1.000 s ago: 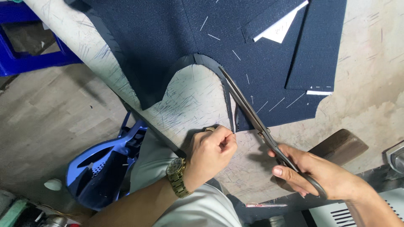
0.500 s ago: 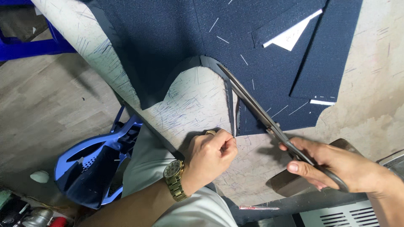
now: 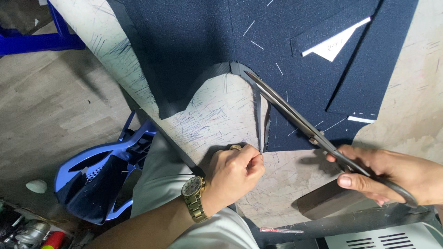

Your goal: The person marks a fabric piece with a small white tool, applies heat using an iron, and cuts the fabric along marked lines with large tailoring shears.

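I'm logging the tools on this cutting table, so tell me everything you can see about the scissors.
The scissors are long tailor's shears of dark grey metal with narrow blades that look nearly shut. They lie at a slant, tip near the curved cut edge of the navy fabric, handles lower right. The right hand grips the handles, which its fingers mostly hide. The blades lie over the fabric beside a thin trimmed strip that the left hand pinches.

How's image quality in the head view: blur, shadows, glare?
Head view: mostly sharp; chalk marks on the navy fabric read clearly. Soft shadows fall beside the left hand and under the scissors held in the right hand. No strong glare; frame corners look slightly softer, table edge running diagonally.
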